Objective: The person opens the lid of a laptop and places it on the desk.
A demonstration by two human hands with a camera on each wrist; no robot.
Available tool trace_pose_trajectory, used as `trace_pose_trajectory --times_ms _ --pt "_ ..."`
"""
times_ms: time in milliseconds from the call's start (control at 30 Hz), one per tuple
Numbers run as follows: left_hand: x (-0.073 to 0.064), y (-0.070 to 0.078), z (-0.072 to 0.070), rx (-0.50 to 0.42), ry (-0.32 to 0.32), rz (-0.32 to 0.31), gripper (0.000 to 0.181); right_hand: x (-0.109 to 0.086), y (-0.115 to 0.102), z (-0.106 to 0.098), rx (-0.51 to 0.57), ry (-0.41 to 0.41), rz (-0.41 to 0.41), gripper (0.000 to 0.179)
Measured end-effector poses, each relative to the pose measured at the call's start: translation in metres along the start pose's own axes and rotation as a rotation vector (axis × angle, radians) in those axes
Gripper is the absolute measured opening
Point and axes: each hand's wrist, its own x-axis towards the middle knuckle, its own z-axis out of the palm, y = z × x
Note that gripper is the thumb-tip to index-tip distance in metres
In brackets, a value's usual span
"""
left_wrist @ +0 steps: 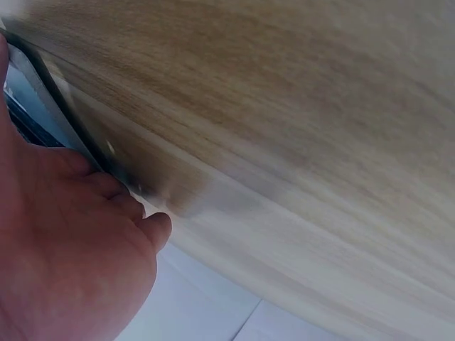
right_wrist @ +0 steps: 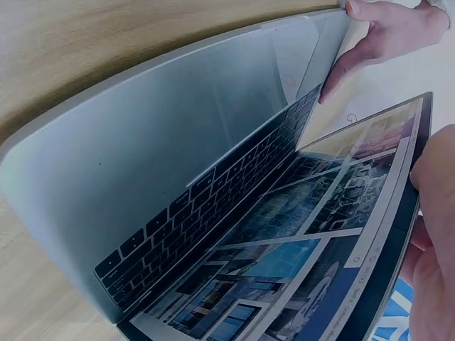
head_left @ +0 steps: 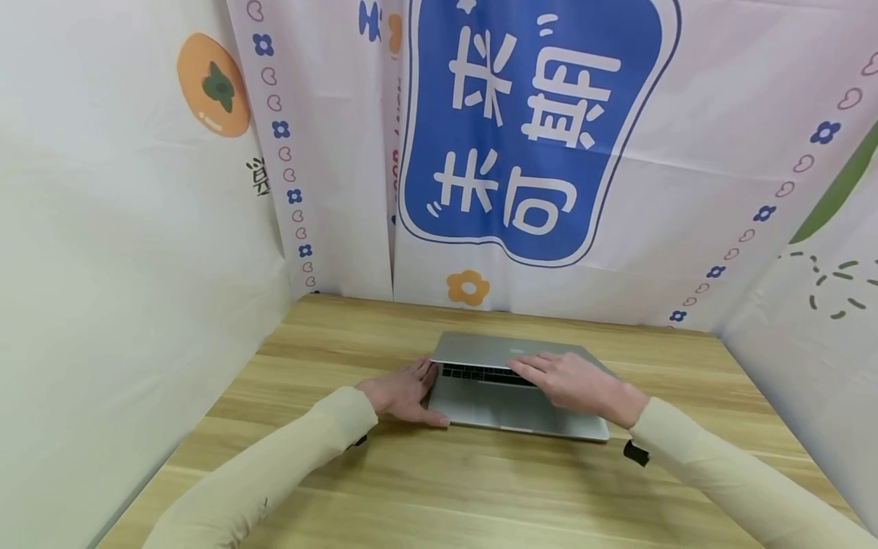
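A silver laptop (head_left: 501,408) lies on the wooden table, its lid (head_left: 473,349) tilted low over the keyboard (right_wrist: 213,199). Between lid and base a narrow gap shows. The lit screen (right_wrist: 274,259) carries a page of pictures in the right wrist view. My right hand (head_left: 576,381) pinches the lid's front edge, thumb on the screen side and fingers behind. At the base's left side rests my left hand (head_left: 406,393), its thumb by the front corner and its fingers along the side edge. In the left wrist view, part of that hand (left_wrist: 78,234) hides the laptop.
The wooden table (head_left: 425,488) extends around the laptop. White printed sheets hang at the left (head_left: 137,252), at the back (head_left: 343,191) and at the right (head_left: 809,320). Dark wrist straps (head_left: 636,453) show by the sleeves.
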Motion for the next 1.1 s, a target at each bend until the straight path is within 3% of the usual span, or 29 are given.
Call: trace_pose_trajectory --times_ms 567,900,1100 --pt "0.000 0.001 -0.005 0.017 0.002 0.023 0.117 0.002 0.010 -0.001 0.049 0.059 0.041 0.051" --pt "0.002 0.002 -0.006 0.013 -0.010 0.020 0.117 0.002 0.017 -0.002 0.156 0.101 0.088 0.038" --pt "0.003 0.001 -0.007 0.008 -0.019 0.010 0.118 0.003 0.021 -0.002 0.130 0.127 0.092 0.033"
